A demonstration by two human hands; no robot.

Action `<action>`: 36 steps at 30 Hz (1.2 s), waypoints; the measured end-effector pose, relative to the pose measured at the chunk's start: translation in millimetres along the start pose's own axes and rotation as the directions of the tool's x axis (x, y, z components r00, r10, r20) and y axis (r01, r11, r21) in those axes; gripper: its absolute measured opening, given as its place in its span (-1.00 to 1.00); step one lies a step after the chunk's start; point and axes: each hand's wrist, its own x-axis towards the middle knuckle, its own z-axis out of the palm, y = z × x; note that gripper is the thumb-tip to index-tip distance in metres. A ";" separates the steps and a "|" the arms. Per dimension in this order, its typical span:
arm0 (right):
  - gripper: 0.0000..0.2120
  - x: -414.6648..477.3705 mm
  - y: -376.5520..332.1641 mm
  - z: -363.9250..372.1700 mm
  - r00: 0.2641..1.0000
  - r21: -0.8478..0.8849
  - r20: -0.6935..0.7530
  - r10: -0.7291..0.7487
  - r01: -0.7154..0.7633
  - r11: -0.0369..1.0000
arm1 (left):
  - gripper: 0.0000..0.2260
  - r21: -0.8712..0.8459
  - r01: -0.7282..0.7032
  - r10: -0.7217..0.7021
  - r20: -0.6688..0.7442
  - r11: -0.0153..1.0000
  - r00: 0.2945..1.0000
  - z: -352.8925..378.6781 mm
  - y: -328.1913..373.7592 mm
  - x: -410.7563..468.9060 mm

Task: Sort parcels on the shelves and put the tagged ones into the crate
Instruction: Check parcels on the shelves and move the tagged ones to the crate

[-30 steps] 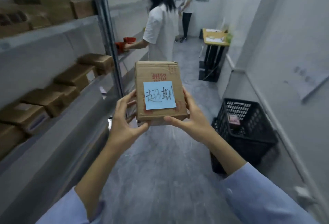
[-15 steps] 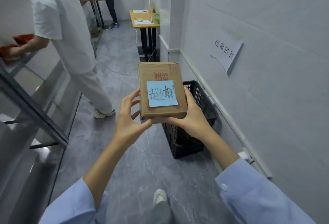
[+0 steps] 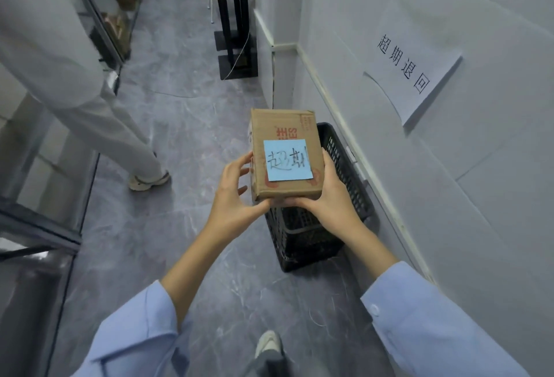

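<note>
- The left hand (image 3: pixel 236 193) is gripping the cardboard parcel (image 3: pixel 281 124) at its left side, thumb under the near edge, fingers loosely spread.
- The right hand (image 3: pixel 329 199) is clasping the parcel's right side, thumb along the near edge.
- The parcel, bearing a blue note (image 3: pixel 287 160), is hovering over the black crate (image 3: pixel 299 238).
- The crate is standing at the floor's (image 3: pixel 180 142) right edge, against the wall.

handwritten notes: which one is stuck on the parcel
The small blue square note on top of the cardboard parcel; the other is a larger white sheet fixed to the wall above the crate.
</note>
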 end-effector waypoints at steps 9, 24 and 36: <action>0.04 120.2 105.3 -24.7 0.990 0.008 0.094 0.107 -0.108 0.994 | -0.26 0.111 0.122 -0.132 0.086 0.986 0.988 56.1 -63.0 112.2; 0.10 279.0 296.7 -41.3 0.917 -0.239 0.186 0.352 -0.305 0.922 | -0.31 0.494 0.211 -0.289 0.086 0.843 0.953 126.9 -186.0 252.4; 0.14 340.6 416.2 -31.4 0.891 -0.494 0.094 0.444 -0.346 0.798 | -0.25 0.694 0.167 -0.331 0.108 0.700 0.937 165.7 -261.4 285.0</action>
